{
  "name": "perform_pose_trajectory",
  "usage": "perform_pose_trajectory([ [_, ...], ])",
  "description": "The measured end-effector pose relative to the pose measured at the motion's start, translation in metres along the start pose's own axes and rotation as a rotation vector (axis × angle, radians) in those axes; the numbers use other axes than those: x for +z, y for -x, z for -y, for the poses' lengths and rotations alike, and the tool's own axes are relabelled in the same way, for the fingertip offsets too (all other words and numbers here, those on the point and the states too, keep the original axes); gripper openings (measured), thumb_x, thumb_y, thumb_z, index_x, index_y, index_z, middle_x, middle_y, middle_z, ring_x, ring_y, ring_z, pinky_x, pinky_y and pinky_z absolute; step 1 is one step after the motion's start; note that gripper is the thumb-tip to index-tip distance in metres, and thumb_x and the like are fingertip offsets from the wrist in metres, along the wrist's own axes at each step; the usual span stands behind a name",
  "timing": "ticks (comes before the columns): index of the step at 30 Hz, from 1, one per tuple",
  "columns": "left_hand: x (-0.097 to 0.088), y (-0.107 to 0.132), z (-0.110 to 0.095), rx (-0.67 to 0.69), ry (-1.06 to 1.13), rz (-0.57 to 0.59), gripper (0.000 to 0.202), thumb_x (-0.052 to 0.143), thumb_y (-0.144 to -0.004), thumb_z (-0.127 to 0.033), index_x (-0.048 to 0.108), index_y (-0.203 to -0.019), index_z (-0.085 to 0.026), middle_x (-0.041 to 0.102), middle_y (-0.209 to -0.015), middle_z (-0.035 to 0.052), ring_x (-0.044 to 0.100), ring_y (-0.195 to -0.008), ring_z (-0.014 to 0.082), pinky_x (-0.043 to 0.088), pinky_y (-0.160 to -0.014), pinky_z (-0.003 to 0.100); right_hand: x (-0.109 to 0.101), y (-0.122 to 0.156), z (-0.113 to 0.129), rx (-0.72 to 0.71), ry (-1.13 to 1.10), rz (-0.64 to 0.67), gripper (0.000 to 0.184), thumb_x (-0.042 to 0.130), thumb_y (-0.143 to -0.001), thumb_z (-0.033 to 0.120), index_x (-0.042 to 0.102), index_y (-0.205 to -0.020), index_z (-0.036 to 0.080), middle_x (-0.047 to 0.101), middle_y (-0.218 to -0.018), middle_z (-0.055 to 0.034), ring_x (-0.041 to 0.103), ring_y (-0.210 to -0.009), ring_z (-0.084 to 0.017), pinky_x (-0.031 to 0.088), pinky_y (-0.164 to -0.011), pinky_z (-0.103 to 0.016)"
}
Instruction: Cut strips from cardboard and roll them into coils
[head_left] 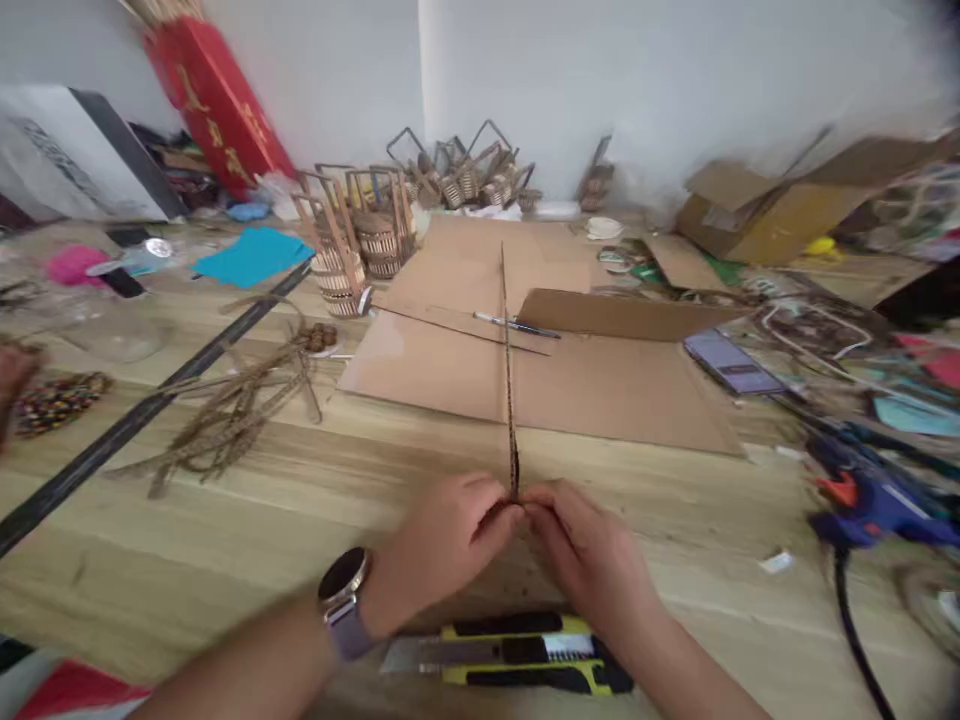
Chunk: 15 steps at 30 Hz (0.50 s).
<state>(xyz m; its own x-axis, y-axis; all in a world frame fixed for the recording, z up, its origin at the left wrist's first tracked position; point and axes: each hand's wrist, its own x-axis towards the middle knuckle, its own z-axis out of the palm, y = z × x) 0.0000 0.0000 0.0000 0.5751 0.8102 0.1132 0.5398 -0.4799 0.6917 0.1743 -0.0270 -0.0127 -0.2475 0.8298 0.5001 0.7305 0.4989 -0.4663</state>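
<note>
With fingertips pinched together, my left hand [461, 530] and my right hand [585, 545] meet at the near end of a long, thin brown strip [508, 370]. Its far part stretches away from me over the cardboard sheet [427, 375]. The strip looks mottled, perhaps split bamboo or cane; the gripped end is partly hidden by my fingers. A yellow-and-black utility knife [517, 655] lies just below my hands, blade out to the left. On the cardboard are a pen [517, 325] and another thin strip [465, 330].
Loose brown strips [232, 410] lie left, by a dark line across the table. Small woven baskets [382, 235] stand at the back. To the right are a phone [731, 362], a blue glue gun [885, 500] with its cord and an open carton [787, 210]. Another person's hand [15, 375] shows far left.
</note>
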Motion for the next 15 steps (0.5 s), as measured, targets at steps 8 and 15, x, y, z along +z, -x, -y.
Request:
perform_pose_trajectory([
  [8,0.0023,0.0016,-0.0035,-0.1,-0.021,-0.025,0.022,0.048,-0.081,-0.011,0.036,-0.064,-0.019,0.042,-0.064,-0.0027,0.041,-0.061,0.0133,0.025,-0.058,0.026,0.0016,0.0017,0.0041,-0.092,0.11,0.02,0.026,0.037,-0.1,0.019,0.059,-0.087,0.02,0.067,-0.071,-0.0023,0.063,-0.061,-0.016,0.047,-0.057,-0.025],
  [15,0.0039,0.0044,-0.0022,-0.08,-0.066,-0.038,0.022,0.046,-0.083,-0.012,0.036,-0.065,-0.019,0.042,-0.064,-0.0026,0.042,-0.062,0.0135,0.024,-0.057,0.028,0.0015,-0.0023,0.0078,-0.16,0.123,0.023,0.02,0.04,-0.098,0.014,0.056,-0.086,0.019,0.064,-0.07,-0.0021,0.058,-0.062,-0.016,0.044,-0.059,-0.028],
])
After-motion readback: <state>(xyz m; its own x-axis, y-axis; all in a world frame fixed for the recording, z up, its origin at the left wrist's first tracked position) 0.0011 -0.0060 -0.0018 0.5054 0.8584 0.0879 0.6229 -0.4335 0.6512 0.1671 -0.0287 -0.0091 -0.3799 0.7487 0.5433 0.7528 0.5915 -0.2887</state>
